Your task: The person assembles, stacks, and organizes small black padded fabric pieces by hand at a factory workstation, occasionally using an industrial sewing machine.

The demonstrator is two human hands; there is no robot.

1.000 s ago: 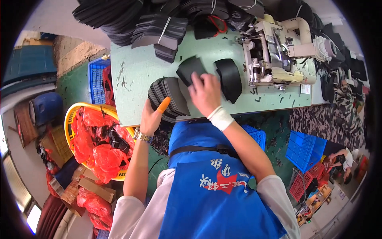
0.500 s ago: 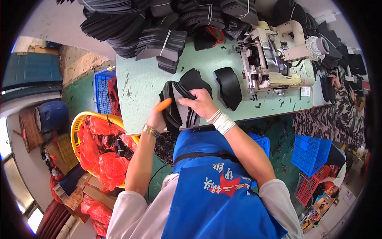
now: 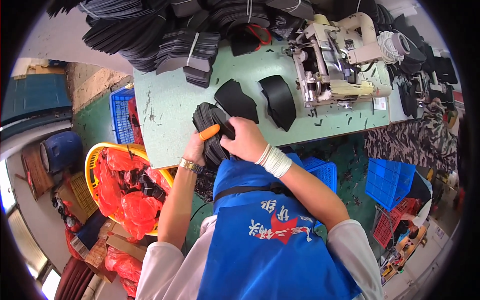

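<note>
Both hands close round a thick stack of black cut fabric pieces (image 3: 204, 116) at the table's near edge. My left hand (image 3: 196, 149), an orange finger cot on its thumb, grips the stack from the left. From the right, my right hand (image 3: 246, 141) holds the stack's other side, its thumb pressed against the pieces; some of its fingers are hidden. Just beyond lie a flat black piece (image 3: 236, 101) and a curved, folded-looking black piece (image 3: 280, 102) on the pale green table (image 3: 165, 120).
A sewing machine (image 3: 335, 70) stands at the table's right. Tied black bundles (image 3: 187, 52) pile up at the back. Left of the table is a yellow basket (image 3: 90, 175) of red bags. Blue crates (image 3: 387, 180) sit at right, near a person in camouflage (image 3: 420, 132).
The stack has turned and been gathered together; its spread pieces and grey face no longer show as before. My right hand has moved slightly down and left. The whole view has shifted a little.
</note>
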